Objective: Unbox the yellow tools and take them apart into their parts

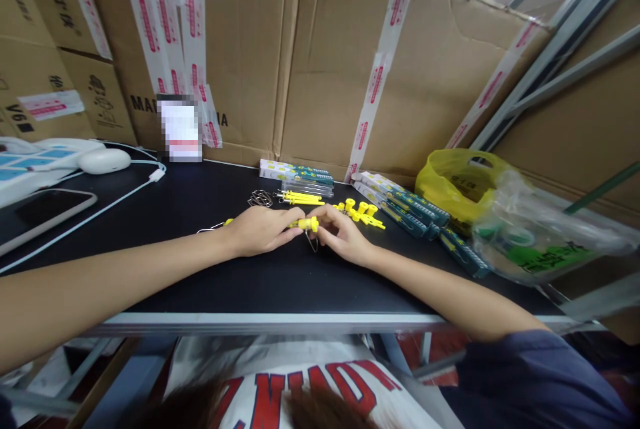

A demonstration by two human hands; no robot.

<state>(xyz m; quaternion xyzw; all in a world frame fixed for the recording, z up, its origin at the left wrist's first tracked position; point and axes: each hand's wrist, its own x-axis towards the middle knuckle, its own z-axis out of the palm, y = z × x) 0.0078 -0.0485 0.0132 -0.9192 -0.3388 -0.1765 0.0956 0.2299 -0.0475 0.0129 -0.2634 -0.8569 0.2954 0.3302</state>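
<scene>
My left hand (260, 230) is closed around a yellow plastic tool (307, 223) whose flared end points right. A thin wire sticks out on the left side of this hand. With bent fingers, my right hand (346, 236) pinches at the tool's right end, where a bent wire loop (313, 242) hangs below. Just beyond the hands lie a small heap of bent wires (260, 198), several yellow rods (303, 198) and some clear tubes (307, 188). Small yellow plastic parts (361, 211) are scattered behind my right hand.
Slim printed boxes (295, 172) lie at the back, with more green boxes (415, 209) at right. A yellow bag (430, 176) and a clear plastic bag (535, 249) stand right. At left are a phone (45, 212), a white power strip (35, 166) and a cable. Cardboard (240, 49) walls the back.
</scene>
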